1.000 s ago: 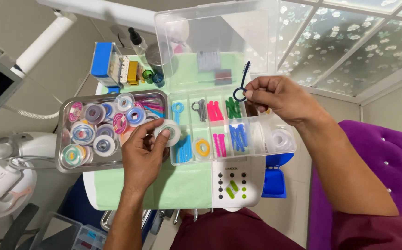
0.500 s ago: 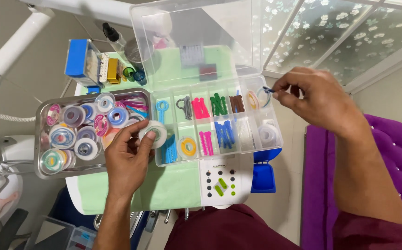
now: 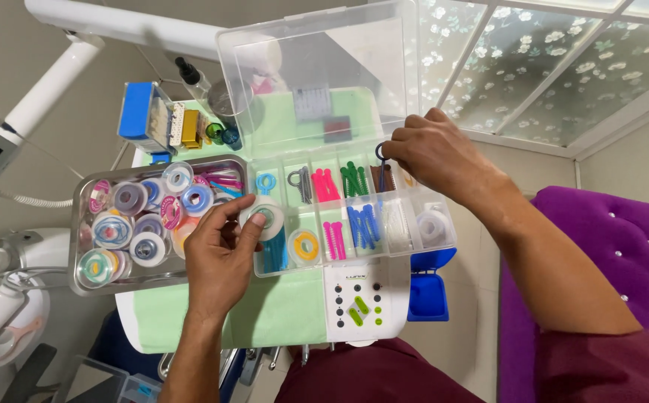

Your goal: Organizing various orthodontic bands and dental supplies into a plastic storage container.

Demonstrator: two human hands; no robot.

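Pinching a round white spool [image 3: 262,219], left hand [image 3: 218,261] fingers; right hand [image 3: 433,153] fingers clamped on a thin dark looped tie [image 3: 380,155].

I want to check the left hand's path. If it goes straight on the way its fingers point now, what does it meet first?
The left hand already holds a white spool. Straight on, it would likely meet the organiser box, at its left compartments; depth is unclear.

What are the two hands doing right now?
Left hand: closed on a white spool over the clear box.
Right hand: pinching a dark blue loop tool.
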